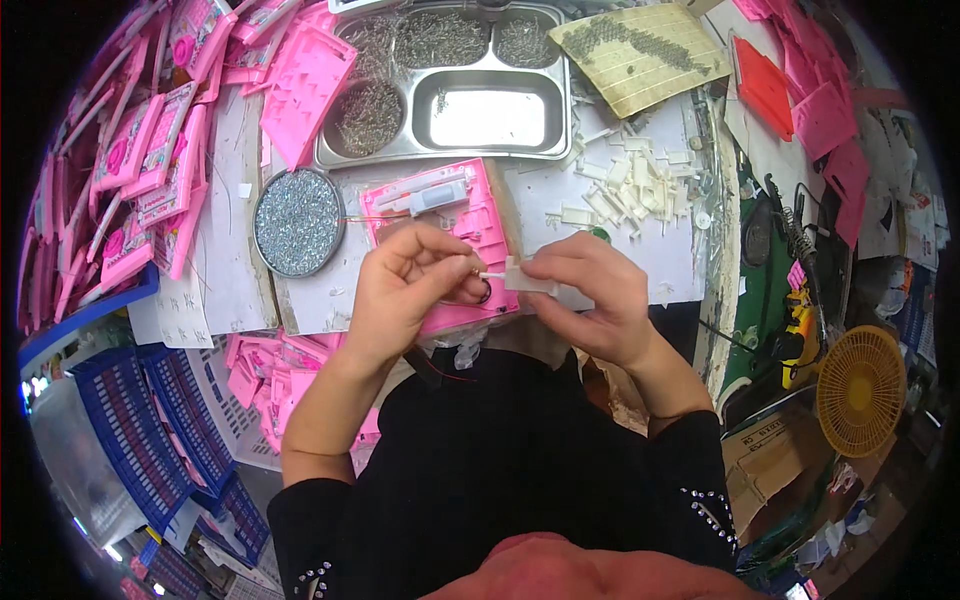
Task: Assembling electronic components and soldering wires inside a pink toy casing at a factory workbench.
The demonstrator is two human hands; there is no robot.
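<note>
Over a pink plastic housing [490,225] on the table, my two hands meet. My right hand [597,295] is closed round a small white plastic part [517,275], with its thin stem pointing left. The fingertips of my left hand [415,285] are pinched together at the end of that stem. Whatever sits between them is too small to make out. In the housing above my left hand lies a translucent grey-white plastic piece [440,196] with thin red wires beside it.
Beyond the housing stands a steel compartment tray [440,158] with small metal parts. A round dish [298,222] of tiny silvery pieces is left, loose white plastic parts [630,195] right. Cardboard with small dark parts [640,60] lies behind. Pink housings [150,170] pile up far left.
</note>
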